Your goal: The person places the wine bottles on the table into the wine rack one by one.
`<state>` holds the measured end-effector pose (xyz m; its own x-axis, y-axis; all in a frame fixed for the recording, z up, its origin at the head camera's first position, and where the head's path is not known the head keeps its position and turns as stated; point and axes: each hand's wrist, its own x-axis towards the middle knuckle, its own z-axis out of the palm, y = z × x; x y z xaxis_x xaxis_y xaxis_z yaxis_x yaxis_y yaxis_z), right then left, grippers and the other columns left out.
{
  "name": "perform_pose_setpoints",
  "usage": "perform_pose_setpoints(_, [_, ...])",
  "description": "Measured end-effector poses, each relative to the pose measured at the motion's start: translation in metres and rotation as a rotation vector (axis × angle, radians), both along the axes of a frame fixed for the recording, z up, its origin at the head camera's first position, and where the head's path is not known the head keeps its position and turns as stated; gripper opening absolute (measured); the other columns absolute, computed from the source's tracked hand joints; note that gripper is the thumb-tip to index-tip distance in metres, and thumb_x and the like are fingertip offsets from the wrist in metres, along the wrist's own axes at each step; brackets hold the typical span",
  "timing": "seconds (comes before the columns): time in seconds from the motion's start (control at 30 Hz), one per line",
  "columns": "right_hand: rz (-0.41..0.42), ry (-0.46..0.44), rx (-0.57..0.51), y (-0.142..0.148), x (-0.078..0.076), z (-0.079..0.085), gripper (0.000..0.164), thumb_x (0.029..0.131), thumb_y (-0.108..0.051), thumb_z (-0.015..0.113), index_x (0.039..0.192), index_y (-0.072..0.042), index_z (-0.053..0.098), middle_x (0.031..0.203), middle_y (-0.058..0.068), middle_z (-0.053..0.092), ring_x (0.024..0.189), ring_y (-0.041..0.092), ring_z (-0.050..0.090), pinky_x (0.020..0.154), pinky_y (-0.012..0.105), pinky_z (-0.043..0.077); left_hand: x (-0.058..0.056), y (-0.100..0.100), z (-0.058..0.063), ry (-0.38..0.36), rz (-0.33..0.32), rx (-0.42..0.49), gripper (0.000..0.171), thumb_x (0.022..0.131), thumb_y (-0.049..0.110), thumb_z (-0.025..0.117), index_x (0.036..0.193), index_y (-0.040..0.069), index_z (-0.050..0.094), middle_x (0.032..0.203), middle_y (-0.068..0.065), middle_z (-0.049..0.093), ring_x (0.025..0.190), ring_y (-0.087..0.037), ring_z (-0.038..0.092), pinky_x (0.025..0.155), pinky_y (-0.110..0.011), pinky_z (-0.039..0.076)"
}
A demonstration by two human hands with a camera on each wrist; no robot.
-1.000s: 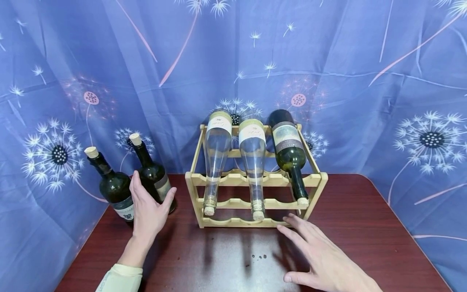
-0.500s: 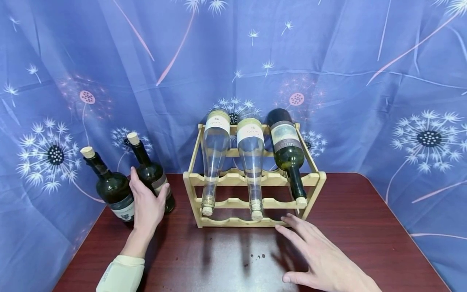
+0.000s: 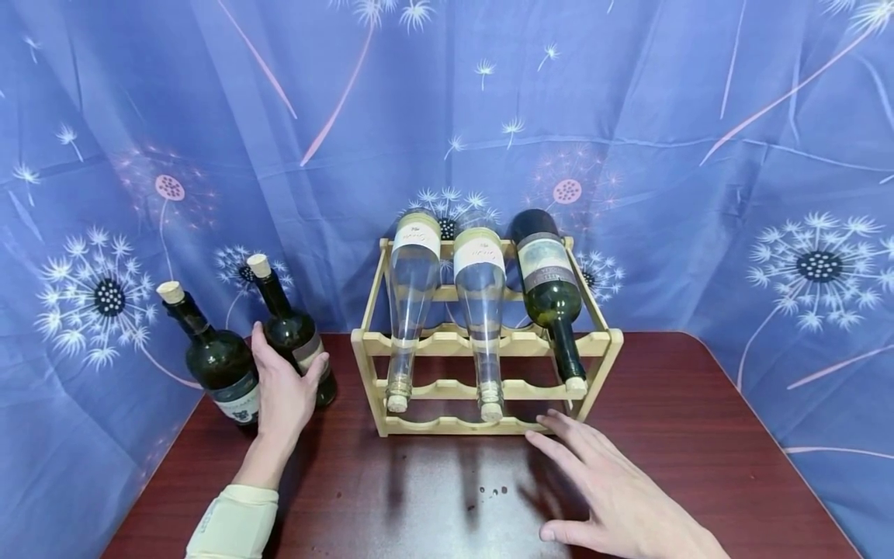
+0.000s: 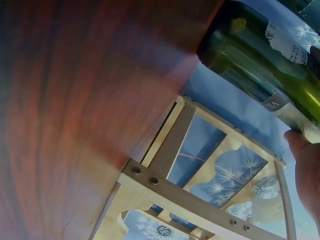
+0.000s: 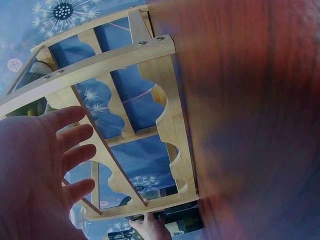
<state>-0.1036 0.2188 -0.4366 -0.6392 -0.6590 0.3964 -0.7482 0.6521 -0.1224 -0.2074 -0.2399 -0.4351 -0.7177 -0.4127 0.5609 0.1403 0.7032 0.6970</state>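
Observation:
My left hand [image 3: 285,396] grips a dark green corked wine bottle [image 3: 292,330], which stands upright on the table at the left. In the left wrist view, the thumb lies along one side of this bottle's label and a fingertip shows on its other side. Just left of the hand is a second dark corked wine bottle [image 3: 220,365], also upright. My right hand [image 3: 615,489] is spread, holding nothing, with its fingertips near the lower front right of the wooden wine rack [image 3: 447,427]. The right wrist view shows those fingers apart in front of the rack's slats.
Three bottles lie neck-forward on the rack's top tier: a clear bottle [image 3: 412,287] at left, another clear bottle [image 3: 482,299] beside it, and a dark bottle [image 3: 555,303] at right. Small dark spots mark the reddish table [image 3: 391,505]. A blue dandelion-print curtain [image 3: 391,101] hangs behind.
My left thumb has moved inward onto the bottle, so the hand now grips it. The right hand stays where it was, and the rack and its bottles have not moved.

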Motion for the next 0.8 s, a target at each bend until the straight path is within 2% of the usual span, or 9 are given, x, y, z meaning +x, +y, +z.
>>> perform_pose_setpoints(0.47, [0.001,0.013,-0.007,0.0,0.003,0.004,0.102,0.069,-0.068,0.07,0.151,-0.023,0.03,0.154,0.001,0.027,0.136,0.026,0.032,0.109,0.025,0.01,0.006,0.003,0.0,-0.01,-0.001,-0.023,0.108,0.076,0.027,0.081,0.152,0.017,0.007,0.145,-0.026,0.031,0.128,-0.039,0.04,0.1,-0.053,0.036])
perform_pose_setpoints(0.8, [0.008,0.043,-0.019,0.0,0.003,0.006,0.102,0.069,-0.07,0.069,0.151,-0.022,0.032,0.153,0.003,0.028,0.136,0.026,0.032,0.11,0.026,0.012,0.018,0.003,0.001,-0.023,-0.004,-0.033,0.107,0.074,0.028,0.082,0.152,0.017,0.009,0.137,-0.029,0.04,0.121,-0.042,0.046,0.096,-0.056,0.038])
